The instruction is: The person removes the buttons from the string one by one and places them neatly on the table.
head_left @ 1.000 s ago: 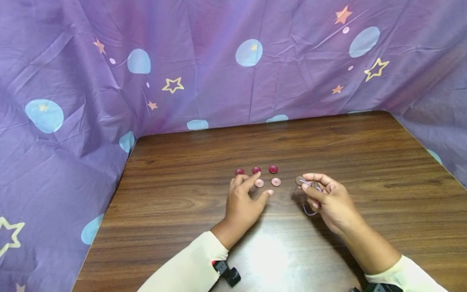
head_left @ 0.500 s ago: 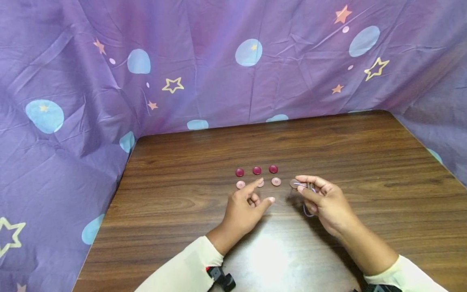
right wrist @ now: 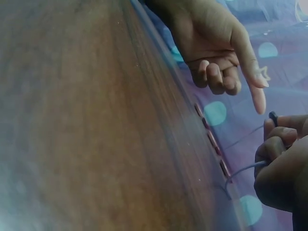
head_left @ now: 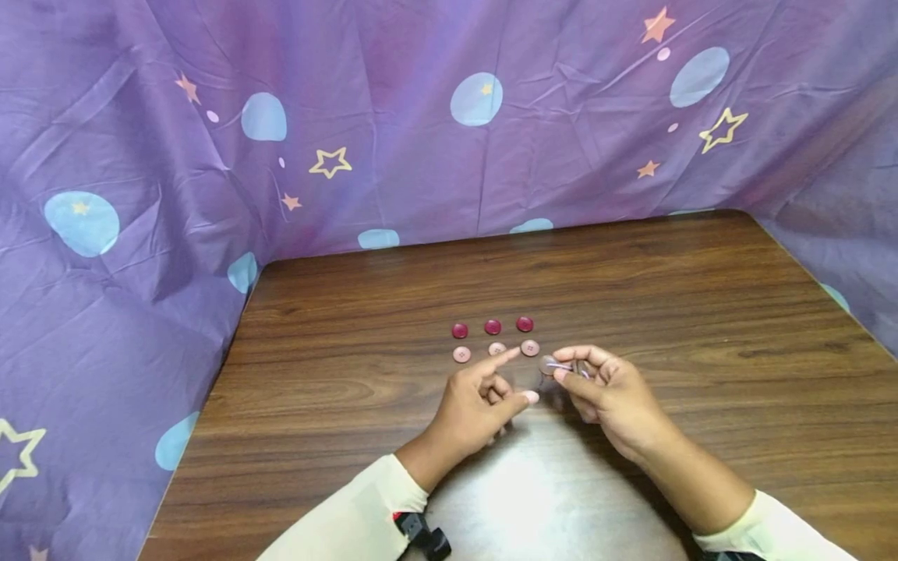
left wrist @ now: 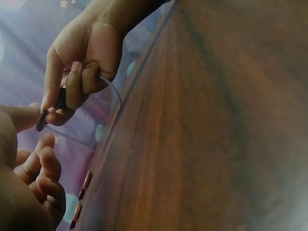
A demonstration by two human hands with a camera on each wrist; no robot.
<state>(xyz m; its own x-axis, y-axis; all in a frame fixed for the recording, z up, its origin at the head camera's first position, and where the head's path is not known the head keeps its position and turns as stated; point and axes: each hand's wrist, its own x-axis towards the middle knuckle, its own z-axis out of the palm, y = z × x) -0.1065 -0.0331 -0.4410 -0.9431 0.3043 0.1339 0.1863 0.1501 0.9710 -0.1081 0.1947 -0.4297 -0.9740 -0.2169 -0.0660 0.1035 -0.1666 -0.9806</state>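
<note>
My right hand (head_left: pixel 617 401) pinches a brownish round button (head_left: pixel 547 365) between thumb and index finger, held up above the table. A thin purple cord (right wrist: pixel 245 167) runs from this button and through the curled fingers, with a loop hanging below the hand. My left hand (head_left: pixel 473 409) is just left of the button, holding nothing. Its index finger and thumb reach toward the button with a gap between them, while the other fingers bend inward. In the right wrist view the left fingertips are close to the button (right wrist: pixel 273 117) but apart from it.
Three dark red buttons (head_left: pixel 493 327) lie in a row on the brown wooden table (head_left: pixel 337 436). In front of them is a row of three pink buttons (head_left: pixel 461 354). A purple curtain (head_left: pixel 393 117) with stars and blue spots hangs behind the table and along its sides.
My right hand has brought the button and cord leftward and nearer to me. My left hand has drawn back from the buttons and turned toward the held one, uncovering the leftmost pink button.
</note>
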